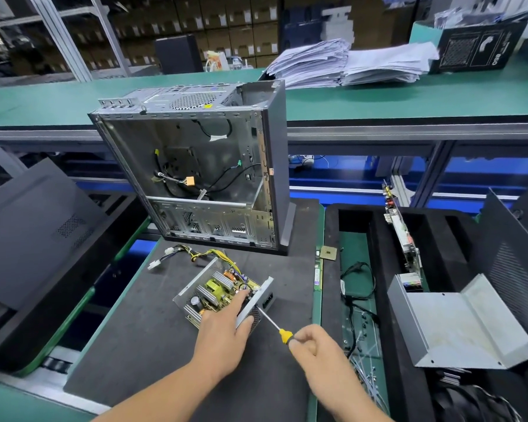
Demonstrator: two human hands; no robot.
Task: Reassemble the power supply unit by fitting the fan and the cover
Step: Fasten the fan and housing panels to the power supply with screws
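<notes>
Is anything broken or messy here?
Nothing looks broken. The power supply is open, its circuit board showing, and its metal cover lies apart in the tray on the right, not fitted yet. The paper stacks at the back look untidy.

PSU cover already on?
No. The power supply unit lies open with its circuit board exposed, and the bent metal cover sits apart in the tray to the right.
</notes>
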